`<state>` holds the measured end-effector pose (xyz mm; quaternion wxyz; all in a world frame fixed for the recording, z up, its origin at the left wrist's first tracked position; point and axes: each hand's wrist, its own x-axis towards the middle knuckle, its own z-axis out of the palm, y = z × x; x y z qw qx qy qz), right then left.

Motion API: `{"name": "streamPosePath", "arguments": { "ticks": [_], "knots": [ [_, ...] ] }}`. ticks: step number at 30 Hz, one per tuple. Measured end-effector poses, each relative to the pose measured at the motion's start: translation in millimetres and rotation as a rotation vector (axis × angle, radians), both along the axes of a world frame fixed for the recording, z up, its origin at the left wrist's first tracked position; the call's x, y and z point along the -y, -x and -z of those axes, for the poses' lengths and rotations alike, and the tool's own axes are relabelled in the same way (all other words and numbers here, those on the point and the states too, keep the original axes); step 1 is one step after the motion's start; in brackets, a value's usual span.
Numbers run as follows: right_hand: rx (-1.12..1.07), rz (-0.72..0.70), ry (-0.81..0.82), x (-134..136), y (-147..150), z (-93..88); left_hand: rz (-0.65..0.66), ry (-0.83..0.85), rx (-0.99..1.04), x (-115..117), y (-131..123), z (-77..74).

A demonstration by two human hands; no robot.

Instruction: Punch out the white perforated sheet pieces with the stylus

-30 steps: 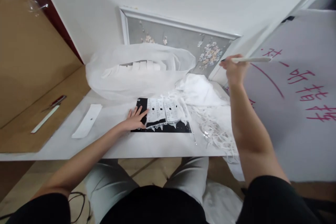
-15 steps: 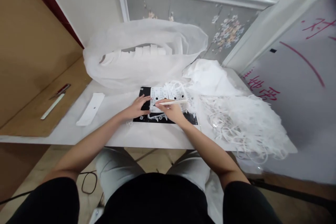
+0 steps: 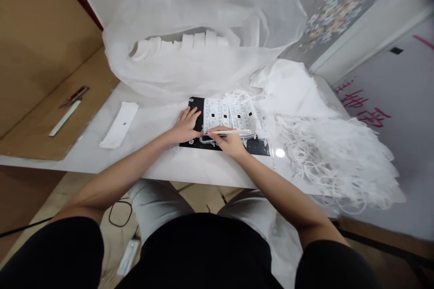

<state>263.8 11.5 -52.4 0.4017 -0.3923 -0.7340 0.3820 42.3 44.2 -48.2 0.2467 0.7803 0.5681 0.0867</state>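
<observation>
My left hand [image 3: 186, 125] lies with its fingers spread on the left part of a black board [image 3: 258, 146]; its thumb reaches the lower left corner of a white patterned sheet [image 3: 213, 107]. That sheet lies on the board and has small black squares on it. In the fingers of my right hand [image 3: 231, 141] is a slim white stick-like tool [image 3: 241, 132], its tip pointing left near my left thumb. The tip itself is too small to make out. Beneath the sheet's near edge, clear-edged layers stick out over the board.
Loose white strips and loops [image 3: 325, 158] are heaped at the right, beside a white cloth-like bag [image 3: 288, 86]. Behind the board stands a large translucent bag [image 3: 162, 72] with white pieces inside. At left are a white strip [image 3: 120, 124], a red-handled cutter [image 3: 77, 94] and cardboard [image 3: 37, 137].
The camera view has tilted down and shifted. My right hand with the tool has come to the sheet's near left corner, and my left fingers are spread further up along the board.
</observation>
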Motion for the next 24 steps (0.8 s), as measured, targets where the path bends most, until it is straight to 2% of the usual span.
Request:
{"name": "streamPosePath", "arguments": {
  "ticks": [8,16,24],
  "knots": [
    [0.076,0.022,-0.077,3.0,0.3,-0.6,0.005,0.013,-0.015,3.0,-1.2,-3.7],
    [0.230,-0.029,-0.298,5.9,3.0,4.1,0.011,0.026,-0.047,2.6,-2.7,-4.3],
    [0.578,-0.177,-0.529,9.9,4.8,-4.9,-0.023,-0.014,0.045,1.2,-2.5,3.9]
  ]
}}
